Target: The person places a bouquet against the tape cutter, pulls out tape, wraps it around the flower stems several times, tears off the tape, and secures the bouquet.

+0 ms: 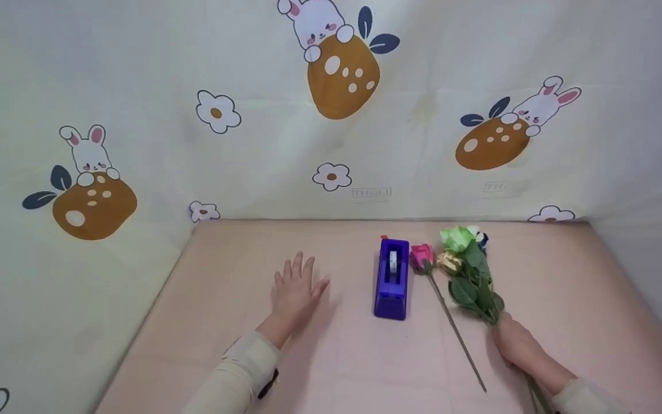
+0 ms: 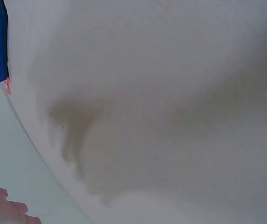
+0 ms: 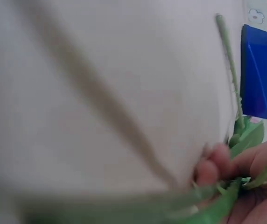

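My right hand (image 1: 518, 345) grips the stems of a bunch of flowers (image 1: 464, 290) at the right of the table. The bunch has a light green bloom (image 1: 456, 238), a cream bloom (image 1: 449, 261), and white and dark blue petals behind. In the right wrist view the fingers (image 3: 208, 172) curl round the green stems. My left hand (image 1: 295, 296) hovers above the table with fingers spread and nothing held; its fingertips (image 2: 19, 206) show at the left wrist view's lower left. A single pink rose (image 1: 422, 256) lies between the bunch and a blue tape dispenser (image 1: 391, 307).
A pale pink cloth covers the table (image 1: 222, 276). Whitish curtains (image 1: 135, 69) printed with rabbits and flowers stand round its back and sides. The dispenser sits nearest the rose's bloom, and the rose's stem points toward the front.
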`<state>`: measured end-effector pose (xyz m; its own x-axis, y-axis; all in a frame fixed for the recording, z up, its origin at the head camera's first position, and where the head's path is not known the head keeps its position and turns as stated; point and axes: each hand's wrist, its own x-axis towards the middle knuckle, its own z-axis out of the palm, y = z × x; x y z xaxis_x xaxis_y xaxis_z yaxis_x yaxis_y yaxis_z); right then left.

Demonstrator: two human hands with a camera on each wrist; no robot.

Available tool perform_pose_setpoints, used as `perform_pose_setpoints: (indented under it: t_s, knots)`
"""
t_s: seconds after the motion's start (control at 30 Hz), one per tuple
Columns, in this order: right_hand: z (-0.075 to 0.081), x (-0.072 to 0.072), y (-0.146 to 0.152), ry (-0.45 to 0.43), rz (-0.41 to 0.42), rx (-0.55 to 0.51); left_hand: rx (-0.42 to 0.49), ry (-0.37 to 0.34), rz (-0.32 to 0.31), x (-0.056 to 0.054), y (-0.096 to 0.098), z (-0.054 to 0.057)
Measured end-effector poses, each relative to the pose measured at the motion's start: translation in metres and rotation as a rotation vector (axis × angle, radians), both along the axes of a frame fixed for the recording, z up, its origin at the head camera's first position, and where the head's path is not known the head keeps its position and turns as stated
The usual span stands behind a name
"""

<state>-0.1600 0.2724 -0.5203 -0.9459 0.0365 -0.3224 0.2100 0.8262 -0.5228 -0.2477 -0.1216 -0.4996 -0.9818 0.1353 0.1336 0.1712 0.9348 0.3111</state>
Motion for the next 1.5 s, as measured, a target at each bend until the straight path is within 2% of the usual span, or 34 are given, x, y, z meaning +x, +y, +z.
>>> perform_pose_setpoints:
  t_s: [0.13,0.27,0.43,0.53,0.67,0.8,0.9,1.07,1.3,1.5]
  knots:
    - [-0.003,0.0,0.002,0.031,-0.004,-0.09,-0.005,0.013,-0.009,0.001,-0.001,0.002]
    - [0.002,-0.004,-0.005,0.074,-0.019,-0.186,-0.036,0.036,-0.019,0.002,-0.001,0.003]
    - [0.015,-0.016,-0.022,0.157,-0.012,-0.205,-0.031,0.021,-0.018,0.003,0.0,0.005]
    - [0.018,-0.026,-0.035,0.206,0.026,-0.169,-0.028,0.009,-0.015,0.003,-0.001,0.004]
    - [0.016,-0.039,-0.049,0.24,0.074,-0.061,-0.044,0.012,-0.012,0.003,-0.003,0.003]
    - [0.009,-0.048,-0.059,0.204,0.082,0.076,-0.035,0.009,-0.005,0.005,-0.007,0.001]
    - [0.006,-0.051,-0.062,0.139,0.064,0.153,-0.023,0.0,0.0,0.006,-0.009,0.0]
    - [0.005,-0.048,-0.062,0.108,0.026,0.195,-0.019,0.002,0.007,0.007,-0.013,-0.001]
    - [0.005,-0.036,-0.054,0.188,0.074,0.193,0.003,-0.002,-0.006,0.008,-0.016,-0.004]
    - [0.007,-0.022,-0.053,0.223,0.054,0.154,0.016,-0.007,-0.003,0.009,-0.017,-0.003]
